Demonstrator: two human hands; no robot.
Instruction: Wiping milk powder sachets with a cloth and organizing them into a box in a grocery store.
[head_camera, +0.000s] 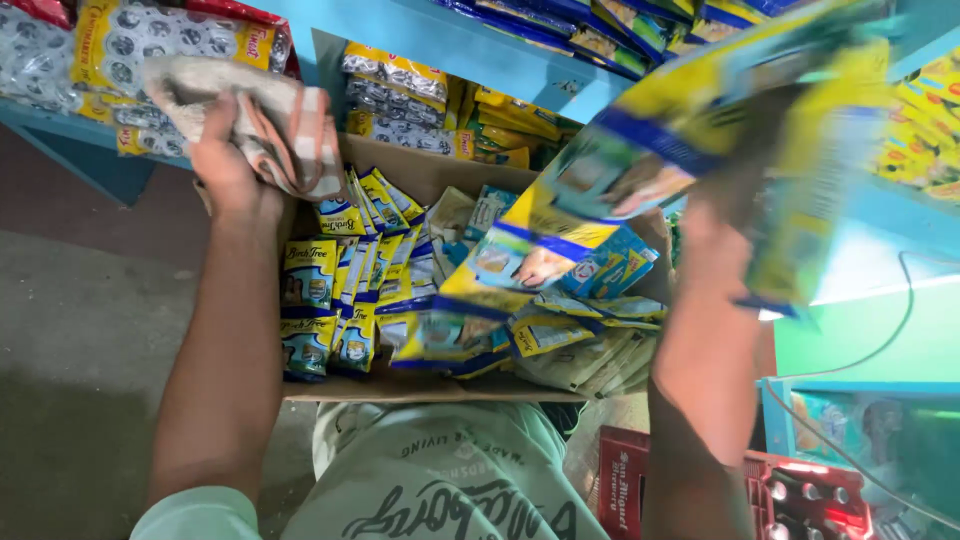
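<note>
Blue shelves (480, 50) stretch across the top, well beyond the fingertips of both hands, and hold rows of yellow packets; more packets with a dotted pattern sit on the shelf just above the left fingers. Below and between the two hands stands a brown cardboard box (420, 385), open at the top. It is packed with small sachets (310, 300), yellow and blue: upright rows lie just under the left fingers, and a looser heap lies nearer the right wrist.

A long strip of joined sachets (600, 190) runs from the heap in the box up to the right hand (715, 235), which is raised high on the right side. Its fingers are clenched on the upper part of the strip, though motion blur hides exactly where each finger sits. The lower end of the strip touches the heap inside the box.

The left hand (225, 160) is up at the far left corner of the box, fingers grasping a checked cloth (270, 110) in beige and orange. The cloth bunches out past the fingertips, just beside the shelf edge.

A red crate (700, 490) with bottle tops showing stands on the floor below the right forearm, well apart from the fingers.
</note>
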